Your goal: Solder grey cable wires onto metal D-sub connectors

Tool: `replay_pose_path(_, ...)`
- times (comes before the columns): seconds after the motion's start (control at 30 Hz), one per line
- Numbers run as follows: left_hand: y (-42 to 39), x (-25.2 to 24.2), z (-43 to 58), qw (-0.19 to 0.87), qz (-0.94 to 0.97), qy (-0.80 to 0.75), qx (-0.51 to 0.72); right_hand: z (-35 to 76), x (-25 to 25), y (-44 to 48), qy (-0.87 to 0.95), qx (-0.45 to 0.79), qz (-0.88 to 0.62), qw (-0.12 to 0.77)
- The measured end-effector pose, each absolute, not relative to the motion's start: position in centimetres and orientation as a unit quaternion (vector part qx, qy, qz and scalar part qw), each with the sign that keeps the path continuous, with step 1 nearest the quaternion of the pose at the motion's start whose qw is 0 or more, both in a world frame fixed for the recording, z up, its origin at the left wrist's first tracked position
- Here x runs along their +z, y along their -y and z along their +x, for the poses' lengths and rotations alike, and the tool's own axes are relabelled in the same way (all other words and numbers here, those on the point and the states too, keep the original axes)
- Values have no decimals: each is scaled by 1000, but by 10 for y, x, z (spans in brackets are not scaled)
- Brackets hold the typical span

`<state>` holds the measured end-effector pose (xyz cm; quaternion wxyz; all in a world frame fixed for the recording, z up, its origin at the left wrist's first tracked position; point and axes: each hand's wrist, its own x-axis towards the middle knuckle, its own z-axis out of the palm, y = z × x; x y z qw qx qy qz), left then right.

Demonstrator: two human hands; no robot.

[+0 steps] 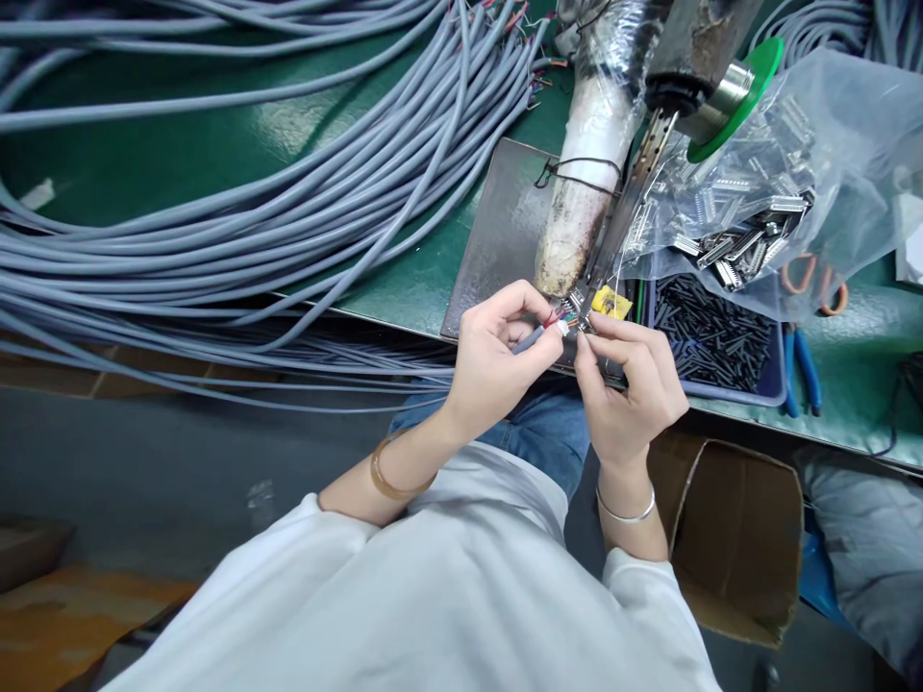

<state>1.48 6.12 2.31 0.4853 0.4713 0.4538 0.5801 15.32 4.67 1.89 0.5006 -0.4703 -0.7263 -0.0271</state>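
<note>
My left hand (497,348) pinches the end of a grey cable (529,339), whose thin coloured wires (561,314) fan out toward a small metal connector (575,304). Close on the right, my right hand (629,370) has its thumb and forefinger pressed together at the connector's near side; what they grip is too small to make out. The tip of a soldering iron (626,207) comes down from above to the connector, between both hands. Behind my right fingertips lies a yellow piece (611,302).
Grey cables (346,207) sweep across the left. A wrapped tube (577,202) hangs over a metal plate (497,245). Rightward are a solder spool (742,101), a bag of connectors (836,173), a bin of black sleeves (775,370), scissors (835,296) and pliers (806,370). Below stands a cardboard box (742,538).
</note>
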Motion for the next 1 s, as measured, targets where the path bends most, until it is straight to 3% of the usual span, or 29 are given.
replay_pose_path(0.23,-62,20,14,526,460,-454,553,155,15,-46,724,-17,-483,492)
replay_pose_path(1.0,-62,24,15,512,453,-457,569,154,19,-46,737,-59,-475,477)
